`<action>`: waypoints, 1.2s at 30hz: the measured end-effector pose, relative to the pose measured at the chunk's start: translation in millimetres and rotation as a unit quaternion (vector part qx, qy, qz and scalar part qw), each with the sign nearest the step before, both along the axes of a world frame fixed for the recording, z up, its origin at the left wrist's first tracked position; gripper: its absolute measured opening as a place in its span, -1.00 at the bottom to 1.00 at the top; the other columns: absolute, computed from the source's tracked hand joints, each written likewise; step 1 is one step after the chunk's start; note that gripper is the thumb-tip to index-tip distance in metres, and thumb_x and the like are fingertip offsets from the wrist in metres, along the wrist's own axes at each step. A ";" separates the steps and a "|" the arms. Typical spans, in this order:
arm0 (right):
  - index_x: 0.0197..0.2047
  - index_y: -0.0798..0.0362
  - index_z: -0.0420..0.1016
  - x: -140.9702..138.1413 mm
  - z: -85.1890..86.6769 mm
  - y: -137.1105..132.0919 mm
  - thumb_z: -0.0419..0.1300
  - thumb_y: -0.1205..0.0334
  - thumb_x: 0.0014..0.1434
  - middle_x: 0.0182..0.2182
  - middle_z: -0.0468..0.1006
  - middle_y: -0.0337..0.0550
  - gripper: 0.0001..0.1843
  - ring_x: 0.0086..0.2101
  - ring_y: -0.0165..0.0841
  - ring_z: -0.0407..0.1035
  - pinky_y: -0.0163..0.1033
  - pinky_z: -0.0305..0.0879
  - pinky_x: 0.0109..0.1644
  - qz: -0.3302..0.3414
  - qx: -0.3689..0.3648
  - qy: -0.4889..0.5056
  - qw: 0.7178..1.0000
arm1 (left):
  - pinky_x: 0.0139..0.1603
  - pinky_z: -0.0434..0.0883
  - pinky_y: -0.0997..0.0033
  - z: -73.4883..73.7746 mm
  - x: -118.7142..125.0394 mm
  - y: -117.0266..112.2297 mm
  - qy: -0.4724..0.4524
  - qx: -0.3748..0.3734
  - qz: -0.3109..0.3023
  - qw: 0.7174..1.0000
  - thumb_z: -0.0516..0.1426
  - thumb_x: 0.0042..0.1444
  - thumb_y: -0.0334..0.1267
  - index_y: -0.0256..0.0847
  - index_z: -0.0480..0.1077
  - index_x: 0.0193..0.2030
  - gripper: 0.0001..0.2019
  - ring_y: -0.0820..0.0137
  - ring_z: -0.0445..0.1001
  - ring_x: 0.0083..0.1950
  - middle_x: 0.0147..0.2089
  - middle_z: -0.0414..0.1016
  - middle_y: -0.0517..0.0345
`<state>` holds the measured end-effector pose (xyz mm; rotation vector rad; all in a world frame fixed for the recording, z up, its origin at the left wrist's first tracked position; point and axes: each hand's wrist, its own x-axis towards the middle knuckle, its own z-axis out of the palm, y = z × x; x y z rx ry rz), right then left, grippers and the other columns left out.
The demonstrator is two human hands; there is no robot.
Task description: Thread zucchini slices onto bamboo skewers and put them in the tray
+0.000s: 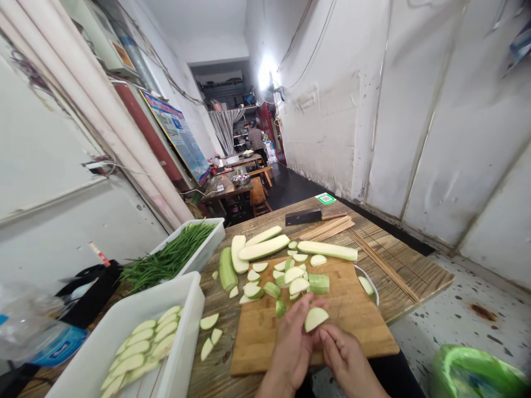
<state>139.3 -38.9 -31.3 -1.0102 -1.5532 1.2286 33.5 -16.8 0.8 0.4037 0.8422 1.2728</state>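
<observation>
My left hand (292, 345) and my right hand (346, 359) meet over the near edge of a wooden cutting board (360, 326). Between their fingertips they pinch a half-round zucchini slice (315, 318). A thin skewer may run through it, but I cannot make it out. Several more cut slices (290, 276) lie heaped at the far side of the board, and long zucchini halves (265, 247) rest behind them.
A white tray (124, 323) at my left holds skewered zucchini slices (145, 345). Another white tray (203, 251) holds green chives. A cleaver (305, 216) and bamboo skewers (381, 262) lie at the far table end. A green bin (477, 376) stands on the floor, right.
</observation>
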 end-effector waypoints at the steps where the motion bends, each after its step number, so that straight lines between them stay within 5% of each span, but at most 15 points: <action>1: -0.44 0.05 0.19 0.7 -1.2 -1.1 -0.17 -0.01 0.28 -0.66 0.00 -0.41 -0.61 -0.63 -0.48 -0.06 -0.37 -0.09 -0.58 0.008 -0.008 0.001 1.000 | -0.23 0.44 0.39 3.7 -2.5 3.3 -0.002 0.001 0.018 1.000 0.17 0.02 -0.18 -0.33 0.39 -0.15 -0.70 0.22 0.45 -0.06 -0.10 0.48 -0.17; 5: -0.43 0.05 0.19 1.3 -3.7 -5.3 -0.18 -0.08 0.26 -0.69 -0.03 -0.43 -0.57 -0.65 -0.48 -0.08 -0.37 -0.14 -0.62 0.045 -0.020 -0.014 0.999 | -0.08 0.42 0.17 12.5 -13.9 15.8 -0.018 -0.024 0.060 0.998 0.16 0.04 -0.21 -0.35 0.37 -0.17 -0.73 0.16 0.44 -0.04 -0.09 0.47 -0.21; 11: -0.45 0.05 0.19 -1.6 -1.8 -7.7 -0.21 -0.12 0.24 -0.68 -0.02 -0.42 -0.53 -0.66 -0.49 -0.09 -0.38 -0.15 -0.63 0.063 -0.009 -0.027 0.998 | -0.04 0.40 0.11 7.0 -16.6 16.5 -0.026 -0.030 0.061 0.997 0.16 0.04 -0.26 -0.34 0.38 -0.21 -0.79 0.21 0.48 -0.10 -0.15 0.51 -0.12; 20: -0.47 0.03 0.15 1.2 4.0 -3.1 -0.17 -0.07 0.26 -0.67 -0.01 -0.42 -0.59 -0.64 -0.49 -0.09 -0.37 -0.11 -0.60 0.020 -0.011 0.000 1.000 | -0.09 0.42 0.28 3.9 -2.1 0.3 -0.003 -0.003 -0.005 1.000 0.16 0.03 -0.12 -0.31 0.37 -0.09 -0.64 0.17 0.42 0.00 -0.03 0.43 -0.15; 28: -0.47 0.05 0.19 6.5 -1.1 -11.4 -0.18 -0.16 0.22 -0.70 -0.03 -0.43 -0.51 -0.66 -0.50 -0.11 -0.38 -0.19 -0.62 0.083 -0.037 -0.016 0.996 | -0.02 0.38 0.12 20.8 -34.4 24.1 0.034 0.022 0.058 0.997 0.11 0.07 -0.11 -0.31 0.34 -0.10 -0.67 0.17 0.46 -0.06 -0.08 0.46 -0.17; 36: -0.48 0.03 0.17 2.8 1.8 -12.0 -0.21 -0.21 0.21 -0.71 -0.06 -0.44 -0.49 -0.69 -0.51 -0.14 -0.37 -0.22 -0.65 0.062 -0.046 -0.016 0.997 | -0.17 0.46 0.24 8.4 -14.1 13.8 0.029 -0.016 0.071 0.997 0.15 0.04 -0.17 -0.33 0.39 -0.26 -0.76 0.22 0.48 -0.13 -0.17 0.49 -0.10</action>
